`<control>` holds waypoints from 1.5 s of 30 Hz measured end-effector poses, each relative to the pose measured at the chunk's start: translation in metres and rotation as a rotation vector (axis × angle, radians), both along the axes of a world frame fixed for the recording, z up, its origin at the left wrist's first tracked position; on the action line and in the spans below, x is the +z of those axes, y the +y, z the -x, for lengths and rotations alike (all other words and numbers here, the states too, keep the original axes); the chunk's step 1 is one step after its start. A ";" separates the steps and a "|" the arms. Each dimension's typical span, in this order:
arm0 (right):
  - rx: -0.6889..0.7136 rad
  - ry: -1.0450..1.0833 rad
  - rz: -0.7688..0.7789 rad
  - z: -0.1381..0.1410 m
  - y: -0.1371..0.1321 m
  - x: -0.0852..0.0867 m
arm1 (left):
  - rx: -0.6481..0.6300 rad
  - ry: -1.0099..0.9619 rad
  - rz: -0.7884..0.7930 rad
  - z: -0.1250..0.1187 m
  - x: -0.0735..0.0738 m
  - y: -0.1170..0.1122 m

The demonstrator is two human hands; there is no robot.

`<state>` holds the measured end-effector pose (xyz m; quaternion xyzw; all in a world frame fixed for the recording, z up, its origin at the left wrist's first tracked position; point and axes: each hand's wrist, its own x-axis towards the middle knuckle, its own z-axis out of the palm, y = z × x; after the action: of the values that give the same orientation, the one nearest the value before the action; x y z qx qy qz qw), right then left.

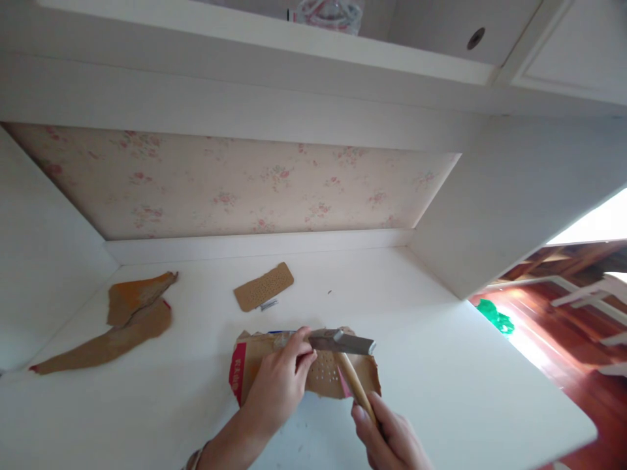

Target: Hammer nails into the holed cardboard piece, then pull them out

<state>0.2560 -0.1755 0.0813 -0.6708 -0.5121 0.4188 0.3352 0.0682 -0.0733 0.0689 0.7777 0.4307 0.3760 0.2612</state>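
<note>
Some torn scrap (105, 344) lies well left of the cardboard (323, 383); we cannot tell whether it is one piece or two. Just beyond the cardboard's left half, we see a card (264, 287) pierced with holes; small metal pieces (269, 304) lie just beside it. Our left hand (277, 385) is over the cardboard's left half, finger and thumb bent together near the head of the hammer (349, 375); whether they pinch anything, we cannot tell. The cardboard lies on the counter (465, 391), holes visible at its middle. The hammer is over its right half; contact cannot be determined. Our right hand (389, 431), at the cardboard's near right side, grips the wooden handle. Well right of the cardboard is green plastic (494, 316).
</note>
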 end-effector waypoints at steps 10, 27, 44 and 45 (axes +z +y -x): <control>0.052 -0.019 -0.017 -0.001 0.001 -0.013 | 0.016 -0.008 -0.033 -0.001 -0.004 0.001; 0.084 -0.065 0.009 -0.005 0.000 0.000 | 0.029 0.038 -0.047 -0.001 -0.004 0.000; 0.068 -0.066 0.026 -0.006 0.000 0.007 | 0.123 0.099 -0.013 -0.004 0.002 -0.005; 0.065 -0.060 0.049 -0.007 0.000 0.008 | 0.130 0.110 -0.012 -0.004 0.003 -0.005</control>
<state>0.2627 -0.1752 0.0894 -0.6740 -0.5332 0.4216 0.2893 0.0719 -0.0781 0.0722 0.7691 0.4919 0.3515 0.2074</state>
